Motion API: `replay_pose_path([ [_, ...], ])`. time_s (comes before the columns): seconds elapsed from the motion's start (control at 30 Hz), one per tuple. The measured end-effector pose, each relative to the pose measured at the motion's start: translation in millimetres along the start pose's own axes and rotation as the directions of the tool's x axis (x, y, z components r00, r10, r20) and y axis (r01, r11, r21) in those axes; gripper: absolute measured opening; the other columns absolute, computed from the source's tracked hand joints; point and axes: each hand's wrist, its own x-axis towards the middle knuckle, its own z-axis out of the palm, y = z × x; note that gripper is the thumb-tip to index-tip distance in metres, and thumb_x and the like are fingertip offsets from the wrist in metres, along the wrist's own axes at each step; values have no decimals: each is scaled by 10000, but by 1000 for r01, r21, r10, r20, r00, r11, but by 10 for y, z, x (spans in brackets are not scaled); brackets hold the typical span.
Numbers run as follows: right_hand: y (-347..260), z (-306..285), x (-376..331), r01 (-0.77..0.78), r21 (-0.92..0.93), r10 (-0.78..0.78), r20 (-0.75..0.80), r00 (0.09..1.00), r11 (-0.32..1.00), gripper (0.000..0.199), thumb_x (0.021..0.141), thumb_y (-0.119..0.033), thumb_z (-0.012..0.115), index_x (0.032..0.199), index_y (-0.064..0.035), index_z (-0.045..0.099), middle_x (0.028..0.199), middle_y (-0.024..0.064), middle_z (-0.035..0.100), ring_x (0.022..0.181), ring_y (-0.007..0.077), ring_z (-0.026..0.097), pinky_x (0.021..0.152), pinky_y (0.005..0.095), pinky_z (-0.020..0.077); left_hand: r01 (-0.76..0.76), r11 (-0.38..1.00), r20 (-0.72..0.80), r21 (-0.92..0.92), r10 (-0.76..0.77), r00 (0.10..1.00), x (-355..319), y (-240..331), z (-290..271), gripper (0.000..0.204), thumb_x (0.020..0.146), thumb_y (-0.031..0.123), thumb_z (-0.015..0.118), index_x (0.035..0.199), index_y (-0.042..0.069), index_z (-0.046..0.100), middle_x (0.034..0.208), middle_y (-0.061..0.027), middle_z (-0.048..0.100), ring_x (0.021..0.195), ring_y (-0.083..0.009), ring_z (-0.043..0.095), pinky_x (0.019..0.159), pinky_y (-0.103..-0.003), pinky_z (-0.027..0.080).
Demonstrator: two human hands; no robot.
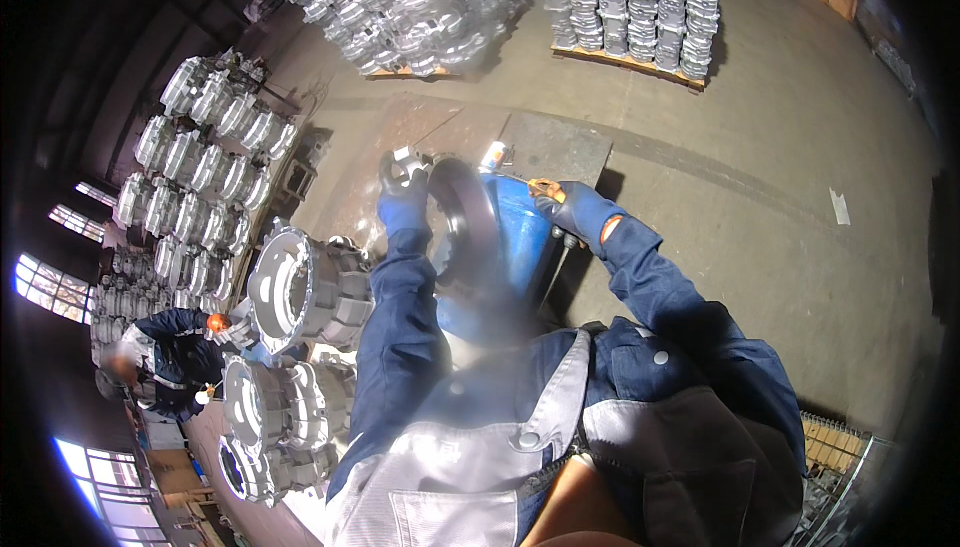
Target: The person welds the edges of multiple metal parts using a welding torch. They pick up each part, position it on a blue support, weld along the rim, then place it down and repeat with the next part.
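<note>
My left hand (402, 190), in a dark glove with a blue cuff, is closed on a pale metal casting (405, 156). Right beside it stands a dark, ring-shaped part (462, 222), blurred; whether the two are one piece I cannot tell. My right hand (572, 209), gloved too, grips a hand tool with a yellow-orange handle (545, 189). Its thin shaft seems to point left toward the ring, but the tip is not clear. Between my hands is a blue drum-like container (520, 232). A small white can (494, 156) stands just beyond it on the worktable (565, 147).
Ring-shaped metal housings (305, 287) are stacked close on my left. Tall stacks of castings stand on pallets (625, 64) ahead and along the left. A co-worker (180, 347) bends beside the left stacks. A wire crate (835, 457) sits at the lower right.
</note>
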Motion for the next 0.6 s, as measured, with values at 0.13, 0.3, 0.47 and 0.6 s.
replay_pose_path([
  [0.13, 76, 6, 65, -27, 13, 27, -4, 1000, 1000, 619, 925, -586, 454, 1274, -90, 581, 873, 95, 663, 634, 182, 610, 579, 341, 517, -19, 995, -57, 95, 24, 998, -84, 11, -17, 680, 787, 308, 667, 1413, 218, 418, 1040, -136, 691, 924, -248, 665, 785, -355, 510],
  [0.3, 194, 41, 178, 50, 142, -55, 35, 998, 989, 413, 936, -407, 559, 1297, -206, 554, 662, 64, 609, 416, 147, 551, 365, 313, 467, -9, 1000, -20, 23, 10, 1000, -126, 72, -46, 675, 780, 286, 675, 1406, 236, 427, 1063, -128, 683, 904, -224, 657, 775, -346, 510],
  [0.47, 243, 28, 241, -2, 99, 12, -100, 995, 995, 397, 931, -434, 555, 1239, -187, 594, 638, 58, 592, 416, 140, 540, 363, 319, 470, 7, 999, -50, 52, -4, 999, -91, 62, -33, 668, 778, 288, 677, 1400, 247, 436, 1032, -114, 688, 876, -226, 662, 765, -339, 509],
  [0.6, 221, 20, 194, 41, 157, -29, -80, 996, 987, 409, 930, -444, 551, 1233, -172, 592, 616, 55, 595, 409, 155, 555, 352, 316, 461, -14, 1000, -30, 24, 15, 999, -60, -1, 5, 664, 781, 298, 669, 1401, 262, 435, 1019, -108, 694, 883, -228, 667, 769, -345, 510],
])
